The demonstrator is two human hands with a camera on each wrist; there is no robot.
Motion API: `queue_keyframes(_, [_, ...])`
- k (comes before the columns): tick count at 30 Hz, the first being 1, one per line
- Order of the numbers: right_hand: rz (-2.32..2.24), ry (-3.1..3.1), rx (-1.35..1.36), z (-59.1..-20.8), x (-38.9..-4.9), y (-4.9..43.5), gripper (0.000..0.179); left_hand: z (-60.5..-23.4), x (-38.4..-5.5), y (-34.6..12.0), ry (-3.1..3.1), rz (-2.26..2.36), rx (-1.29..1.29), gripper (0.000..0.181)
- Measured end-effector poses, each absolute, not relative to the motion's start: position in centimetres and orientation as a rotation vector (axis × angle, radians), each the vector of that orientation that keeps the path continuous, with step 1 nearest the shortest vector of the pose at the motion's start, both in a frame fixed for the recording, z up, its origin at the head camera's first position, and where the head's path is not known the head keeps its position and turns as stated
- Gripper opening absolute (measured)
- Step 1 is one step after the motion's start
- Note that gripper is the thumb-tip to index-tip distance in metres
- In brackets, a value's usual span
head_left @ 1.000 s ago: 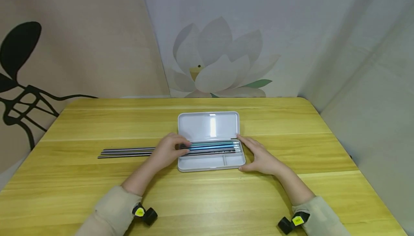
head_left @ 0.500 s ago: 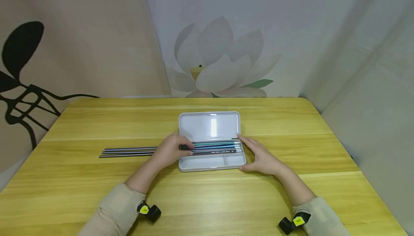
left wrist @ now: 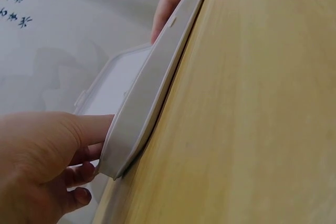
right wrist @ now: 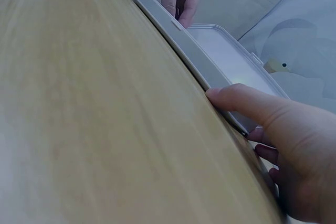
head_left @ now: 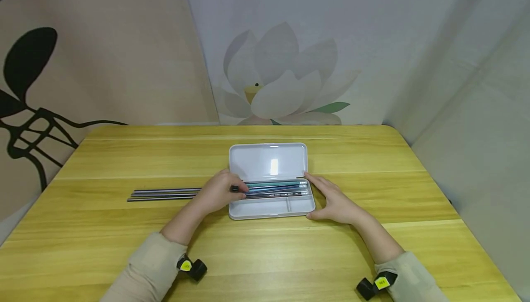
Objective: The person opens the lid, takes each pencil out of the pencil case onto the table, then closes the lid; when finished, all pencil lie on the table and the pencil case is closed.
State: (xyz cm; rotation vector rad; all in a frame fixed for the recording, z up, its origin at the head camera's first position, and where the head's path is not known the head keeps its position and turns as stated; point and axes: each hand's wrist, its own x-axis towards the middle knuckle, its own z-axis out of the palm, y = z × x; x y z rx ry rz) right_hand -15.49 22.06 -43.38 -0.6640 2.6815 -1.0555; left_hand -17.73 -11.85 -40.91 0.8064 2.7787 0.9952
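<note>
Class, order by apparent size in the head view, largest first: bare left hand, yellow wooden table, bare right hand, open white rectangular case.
Yellow wooden table
Open white rectangular case
Left hand and right hand: too alike to rank

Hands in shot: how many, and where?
2. The left hand is over the left end of the open white case, at the pencils inside; the right hand holds the case's right end. No others show.
</note>
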Motion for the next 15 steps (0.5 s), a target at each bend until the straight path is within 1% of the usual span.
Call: queue_keyframes(15, [-1.05, 2.673, -0.665, -43.19, -15.58, 22.1, 0.105, -41.39, -17.66, -12.68, 2.715, 1.159, 0.902, 0.01])
